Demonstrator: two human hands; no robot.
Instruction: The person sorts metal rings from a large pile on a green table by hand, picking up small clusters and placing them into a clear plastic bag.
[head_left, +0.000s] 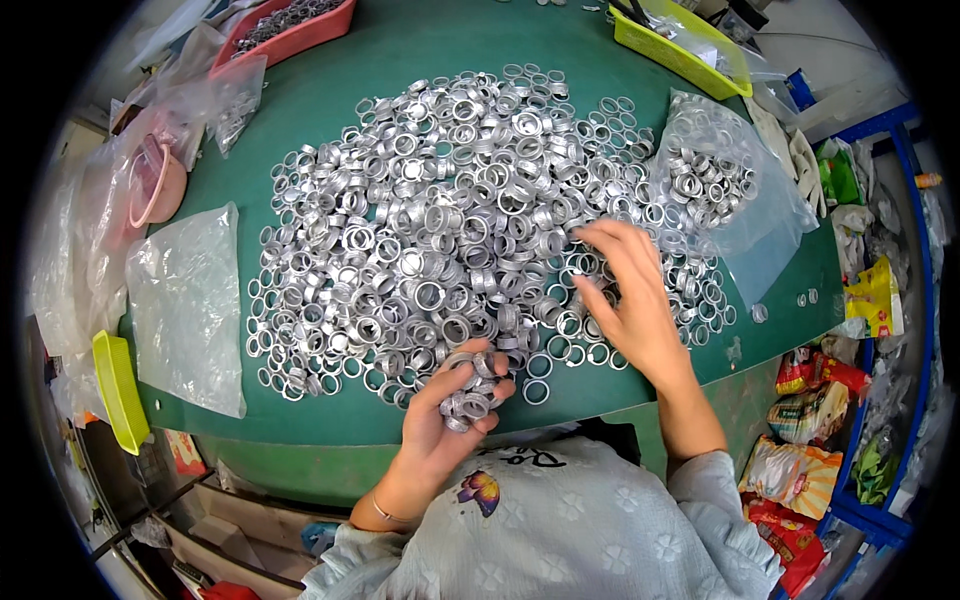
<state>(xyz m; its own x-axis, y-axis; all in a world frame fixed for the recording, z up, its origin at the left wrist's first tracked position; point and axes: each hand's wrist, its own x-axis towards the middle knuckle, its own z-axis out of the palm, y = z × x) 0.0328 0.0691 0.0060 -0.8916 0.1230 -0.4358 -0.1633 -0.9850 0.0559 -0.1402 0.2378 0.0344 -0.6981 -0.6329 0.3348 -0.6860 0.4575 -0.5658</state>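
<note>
Green matting covers the bench (400, 50), and a wide heap of silver metal rings (440, 230) is spread across its middle. A cluster of rings is cupped in the curled left hand (455, 405) at the near edge. The right hand (630, 300) is laid on the heap with fingers spread. A clear bag of rings (715, 175) lies at the right, a flat empty bag (188, 310) at the left, and a yellow tray (680, 45) and a red tray (290, 30) at the far corners.

Green table (400, 45) under heaped silver rings (440, 230), clear plastic bags (190, 310), red tray (300, 35), yellow tray (670, 45).
</note>
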